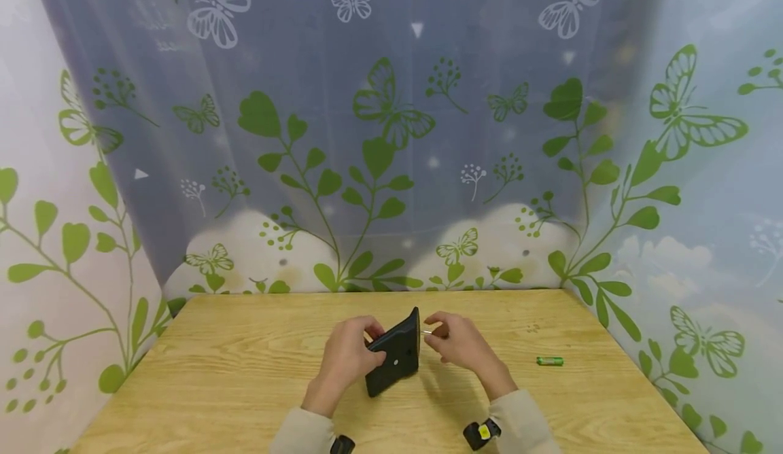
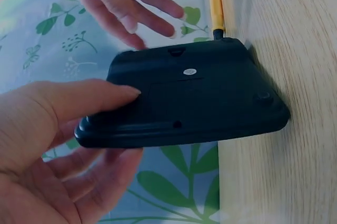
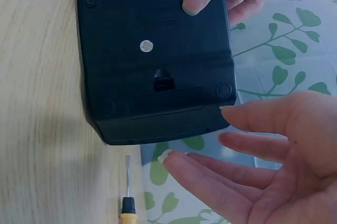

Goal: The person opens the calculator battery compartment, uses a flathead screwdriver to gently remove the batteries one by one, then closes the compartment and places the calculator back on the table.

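Observation:
My left hand (image 1: 347, 357) grips a black plastic device (image 1: 396, 359) at its left side, thumb on its underside. The device stands tilted over the table. Its underside bears a small round white sticker (image 3: 146, 46), rubber feet and a notch (image 3: 164, 80); the kind of device cannot be told. My right hand (image 3: 263, 163) is beside its right end, fingers apart with nothing between them. The thumb is close to the device's corner; contact is unclear. A screwdriver (image 3: 128, 203) with a yellow handle and thin metal shaft lies on the table beyond the device.
A green battery (image 1: 550, 361) lies on the wooden table (image 1: 257, 372), to the right of my right hand. A patterned curtain (image 1: 391, 168) with leaves and butterflies hangs behind the table and along both sides.

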`<state>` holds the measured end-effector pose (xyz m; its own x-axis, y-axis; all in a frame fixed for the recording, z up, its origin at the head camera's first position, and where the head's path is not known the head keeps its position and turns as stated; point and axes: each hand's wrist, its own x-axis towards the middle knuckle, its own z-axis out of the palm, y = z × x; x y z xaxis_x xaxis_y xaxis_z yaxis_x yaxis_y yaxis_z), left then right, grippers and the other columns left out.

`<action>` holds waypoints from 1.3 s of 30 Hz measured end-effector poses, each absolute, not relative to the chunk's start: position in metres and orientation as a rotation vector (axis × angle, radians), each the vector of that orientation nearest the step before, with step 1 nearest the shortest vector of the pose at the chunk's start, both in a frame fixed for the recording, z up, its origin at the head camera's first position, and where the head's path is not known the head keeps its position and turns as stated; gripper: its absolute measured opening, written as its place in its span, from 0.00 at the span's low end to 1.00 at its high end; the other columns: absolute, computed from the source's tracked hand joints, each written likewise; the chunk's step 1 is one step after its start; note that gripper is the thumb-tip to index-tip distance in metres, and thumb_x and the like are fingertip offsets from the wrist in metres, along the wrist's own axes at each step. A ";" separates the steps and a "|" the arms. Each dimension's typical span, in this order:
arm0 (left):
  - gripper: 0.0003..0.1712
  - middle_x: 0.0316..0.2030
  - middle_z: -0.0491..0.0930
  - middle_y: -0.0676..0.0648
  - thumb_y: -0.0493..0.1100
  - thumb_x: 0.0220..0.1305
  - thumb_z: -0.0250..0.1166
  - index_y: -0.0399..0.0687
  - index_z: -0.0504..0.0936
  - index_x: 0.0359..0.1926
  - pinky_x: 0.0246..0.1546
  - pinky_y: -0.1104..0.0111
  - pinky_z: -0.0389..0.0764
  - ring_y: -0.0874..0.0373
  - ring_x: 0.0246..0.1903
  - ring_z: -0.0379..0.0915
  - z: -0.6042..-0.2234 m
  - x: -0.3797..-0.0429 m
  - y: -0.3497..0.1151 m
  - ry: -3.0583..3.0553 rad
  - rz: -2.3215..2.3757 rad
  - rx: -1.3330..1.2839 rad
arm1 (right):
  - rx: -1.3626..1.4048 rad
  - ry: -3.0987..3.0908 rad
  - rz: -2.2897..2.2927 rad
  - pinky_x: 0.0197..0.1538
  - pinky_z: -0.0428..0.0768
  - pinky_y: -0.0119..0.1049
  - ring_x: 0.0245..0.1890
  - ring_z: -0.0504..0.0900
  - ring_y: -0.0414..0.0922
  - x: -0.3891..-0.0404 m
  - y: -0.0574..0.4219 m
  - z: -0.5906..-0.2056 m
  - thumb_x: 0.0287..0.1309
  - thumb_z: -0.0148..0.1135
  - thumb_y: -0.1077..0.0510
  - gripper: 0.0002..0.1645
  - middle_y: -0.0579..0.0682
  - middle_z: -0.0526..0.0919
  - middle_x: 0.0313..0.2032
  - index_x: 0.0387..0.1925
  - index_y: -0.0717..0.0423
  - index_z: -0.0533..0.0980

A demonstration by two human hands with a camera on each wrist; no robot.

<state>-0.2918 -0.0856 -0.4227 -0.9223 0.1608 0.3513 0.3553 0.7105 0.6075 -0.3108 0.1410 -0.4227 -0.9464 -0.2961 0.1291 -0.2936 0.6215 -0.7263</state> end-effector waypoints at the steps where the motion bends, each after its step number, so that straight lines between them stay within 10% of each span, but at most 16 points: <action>1: 0.16 0.30 0.81 0.55 0.39 0.40 0.77 0.55 0.82 0.32 0.24 0.73 0.75 0.65 0.25 0.74 -0.422 -0.292 -0.085 -2.647 -1.006 -0.429 | -0.510 2.842 -1.257 0.24 0.83 0.35 0.22 0.83 0.46 -0.310 0.141 -0.422 0.62 0.60 0.57 0.22 0.62 0.84 0.42 0.57 0.57 0.72; 39: 0.18 0.27 0.77 0.58 0.53 0.38 0.74 0.56 0.77 0.28 0.23 0.74 0.67 0.67 0.24 0.67 -0.426 -0.278 -0.063 -2.878 -0.657 -0.763 | -0.403 2.841 -1.223 0.19 0.81 0.33 0.16 0.82 0.47 -0.306 0.133 -0.419 0.59 0.62 0.59 0.20 0.56 0.82 0.28 0.53 0.61 0.75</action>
